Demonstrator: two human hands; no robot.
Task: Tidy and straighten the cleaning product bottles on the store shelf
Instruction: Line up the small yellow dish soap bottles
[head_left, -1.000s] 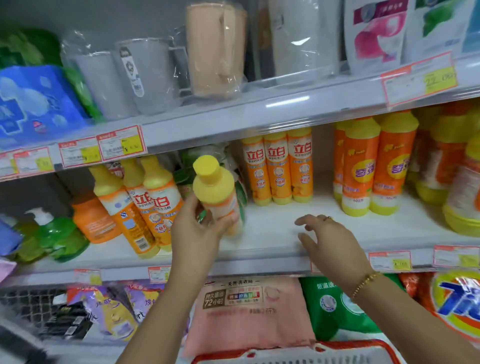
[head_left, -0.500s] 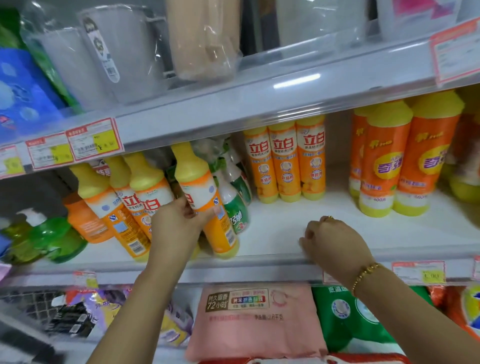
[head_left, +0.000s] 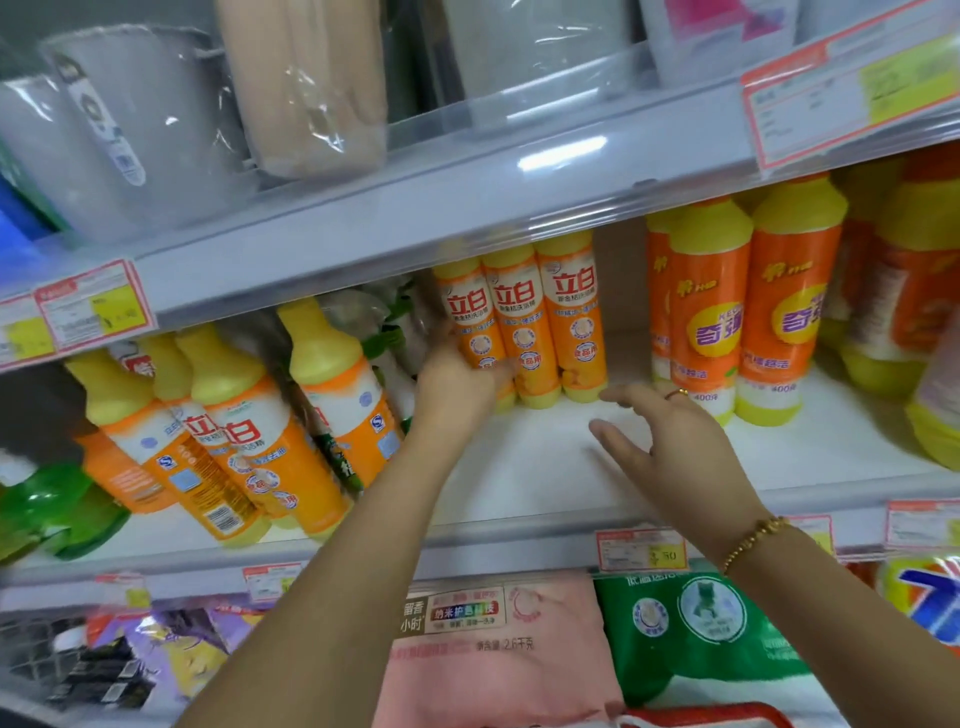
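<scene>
Reaching onto the middle shelf (head_left: 519, 467), the left hand (head_left: 457, 384) clasps the leftmost slim bottle (head_left: 467, 322) of three orange ones standing upright near the back. Its thumb lies across the bottle's lower front and its fingers run up the left side. The two neighbours (head_left: 571, 317) stand touching in the same row. At 4 o'clock from that row the right hand (head_left: 670, 436) hovers over the shelf board, fingers spread and loosely bent, holding nothing; a gold bracelet (head_left: 753, 540) circles the wrist. At 9 o'clock from the left hand, several yellow-capped leaning bottles (head_left: 244, 436) tilt with their tops to the left, resting against one another, and a dark green bottle (head_left: 337, 457) is partly hidden among them. At 3 o'clock from the row, well apart, two taller orange bottles (head_left: 789, 322) stand upright. At 6 o'clock, on the shelf below, lie a pink bag (head_left: 493, 649) and a green bag (head_left: 701, 623).
</scene>
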